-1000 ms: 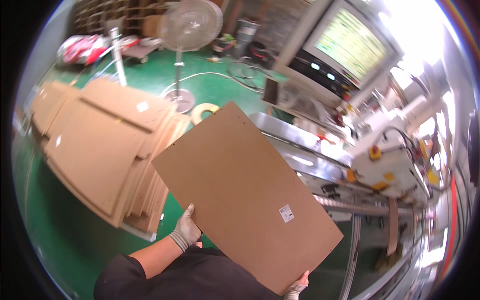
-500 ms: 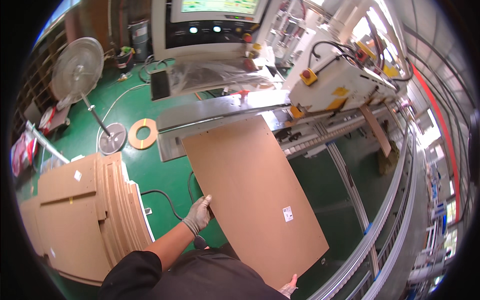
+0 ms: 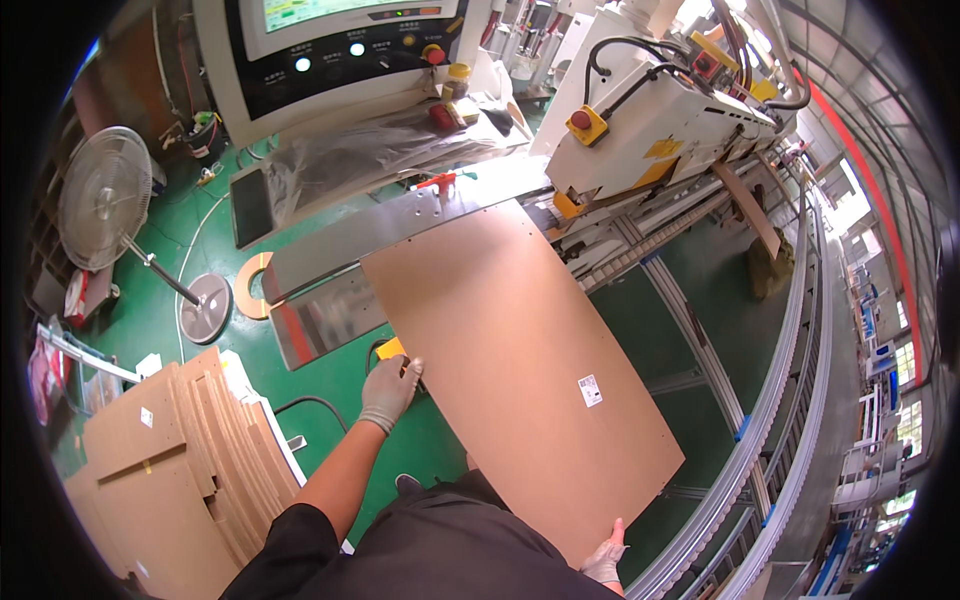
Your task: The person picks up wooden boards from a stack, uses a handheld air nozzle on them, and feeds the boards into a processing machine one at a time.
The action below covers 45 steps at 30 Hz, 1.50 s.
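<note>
A large brown wood-fibre panel (image 3: 500, 340), rectangular with a small white label, slopes across the middle of the view. Its far end rests on the metal machine table (image 3: 330, 235), close to the white edge machine (image 3: 640, 140). My gloved left hand (image 3: 388, 388) is closed at the panel's left edge, thumb at the rim and the other fingers partly hidden. At the near right corner, my gloved right hand (image 3: 606, 556) grips the panel with the thumb on top; its fingers are out of sight underneath.
Stacked brown panels (image 3: 150, 460) stand at the lower left. Beyond them are a floor fan (image 3: 105, 200) and a roll of edge strip (image 3: 250, 285). A control console (image 3: 340, 60) stands at the back. Metal conveyor rails (image 3: 770, 420) curve along the right, and a cable (image 3: 320, 402) crosses the green floor.
The view has swung to the right. Relative to the metal table, the panel has shifted right, toward the white machine. Both hands remain at its edges, and more of the right hand shows.
</note>
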Available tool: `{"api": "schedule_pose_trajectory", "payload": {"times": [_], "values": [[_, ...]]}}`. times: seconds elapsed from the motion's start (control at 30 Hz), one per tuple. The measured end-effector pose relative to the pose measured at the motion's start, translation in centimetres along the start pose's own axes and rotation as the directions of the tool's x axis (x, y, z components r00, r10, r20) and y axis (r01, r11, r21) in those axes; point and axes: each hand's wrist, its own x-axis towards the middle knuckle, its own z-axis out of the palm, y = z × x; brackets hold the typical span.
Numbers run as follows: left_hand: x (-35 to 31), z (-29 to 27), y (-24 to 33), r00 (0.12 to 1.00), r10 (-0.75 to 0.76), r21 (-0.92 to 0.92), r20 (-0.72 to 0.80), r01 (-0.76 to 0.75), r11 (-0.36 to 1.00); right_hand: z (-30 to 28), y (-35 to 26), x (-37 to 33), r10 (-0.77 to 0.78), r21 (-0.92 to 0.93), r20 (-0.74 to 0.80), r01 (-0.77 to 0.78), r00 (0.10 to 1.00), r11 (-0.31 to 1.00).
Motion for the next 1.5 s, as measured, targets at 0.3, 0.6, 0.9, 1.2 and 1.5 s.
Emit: {"api": "schedule_pose_trajectory", "payload": {"times": [0.3, 0.6, 0.9, 1.2, 1.5], "values": [[7.4, 5.5, 2.6, 0.979, 0.191, -0.076, 0.069, -0.186, 0.980, 1.0, -6.4, 4.9, -0.053, -0.034, -0.112, 0.049, 0.992, 0.998], [13.8, 10.4, 11.8, 0.969, 0.207, -0.246, 0.135, -0.170, 0.954, -0.2, -15.1, 13.5, -0.104, -0.011, -0.066, 0.104, 0.992, 0.995], [19.8, 18.1, 17.1, 0.958, 0.019, -0.211, 0.287, 0.044, 0.976, 5.2, -24.1, 18.0, -0.251, -0.045, -0.070, 0.248, 0.965, 0.968], [11.2, 12.2, 17.4, 0.962, 0.155, 0.271, 0.224, -0.214, 0.939, 6.7, -30.9, 25.5, -0.518, -0.158, -0.088, 0.501, 0.851, 0.851], [-8.9, 4.4, -5.7, 0.909, -0.260, 0.034, -0.326, 0.286, 0.958, 1.4, -35.2, 33.3, -0.742, -0.520, -0.417, 0.532, 0.524, 0.668]]}}
